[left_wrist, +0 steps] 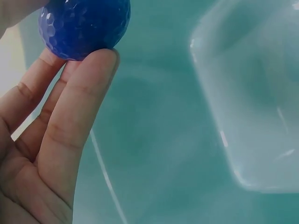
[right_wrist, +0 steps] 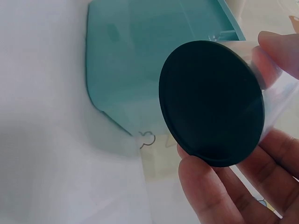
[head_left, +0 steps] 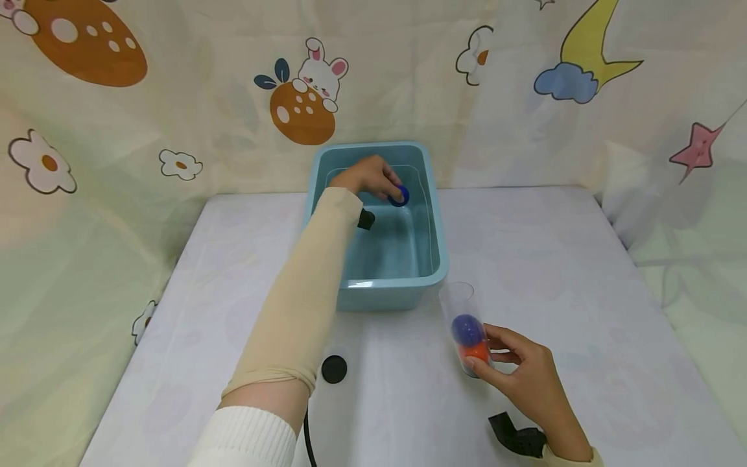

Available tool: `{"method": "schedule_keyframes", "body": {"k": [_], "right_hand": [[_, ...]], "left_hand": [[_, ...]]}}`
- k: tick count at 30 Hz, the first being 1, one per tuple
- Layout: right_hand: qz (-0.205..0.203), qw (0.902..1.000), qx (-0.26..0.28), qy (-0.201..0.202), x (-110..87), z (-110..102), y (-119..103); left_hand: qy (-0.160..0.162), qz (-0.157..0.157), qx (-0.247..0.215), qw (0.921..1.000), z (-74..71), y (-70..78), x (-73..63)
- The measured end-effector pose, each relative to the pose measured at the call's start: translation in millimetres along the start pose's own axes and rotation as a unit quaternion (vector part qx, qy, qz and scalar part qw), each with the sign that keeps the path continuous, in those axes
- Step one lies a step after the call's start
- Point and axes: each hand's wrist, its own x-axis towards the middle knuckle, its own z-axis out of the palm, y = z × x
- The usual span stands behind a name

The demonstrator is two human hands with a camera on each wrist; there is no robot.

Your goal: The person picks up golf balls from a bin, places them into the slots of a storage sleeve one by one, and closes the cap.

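Observation:
My left hand [head_left: 373, 177] reaches inside the blue-green plastic basin [head_left: 438, 250] and pinches a dark blue golf ball [left_wrist: 86, 28] between thumb and fingers. In the left wrist view, dimples show on the ball, and the basin wall lies behind it. In front of the basin's right corner, my right hand [head_left: 528, 373] grips a clear cylinder [head_left: 458, 295] near its lower end. Inside the cylinder a blue ball [head_left: 467, 330] rests on top of an orange ball [head_left: 475, 352]. The cylinder's round black base [right_wrist: 212, 102] faces the right wrist camera.
A round black disc [head_left: 334, 369] lies on the white-covered table [head_left: 403, 402] beside my left forearm. A black cable [head_left: 308, 438] runs at the near edge. Behind the basin hangs a printed cloth [head_left: 403, 78]. Black camera mounts [head_left: 519, 438] sit at the wrists.

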Motion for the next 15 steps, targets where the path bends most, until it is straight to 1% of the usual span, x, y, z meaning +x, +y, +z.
{"method": "schedule_keyframes", "body": {"k": [4, 8, 15], "right_hand": [[-0.002, 1.0, 0.005, 0.001, -0.2, 1, 1], [-0.003, 1.0, 0.001, 0.002, 0.0, 1, 1], [-0.011, 0.9999, 0.007, 0.002, 0.7, 2, 0]], "left_hand": [[-0.004, 0.012, 0.003, 0.9999, -4.3, 4.2, -7.0], [-0.001, 0.025, 0.012, 0.9996, -7.9, 5.9, -11.1], [0.003, 0.053, 0.04, 0.9978, -9.5, 10.7, -20.7]]}}
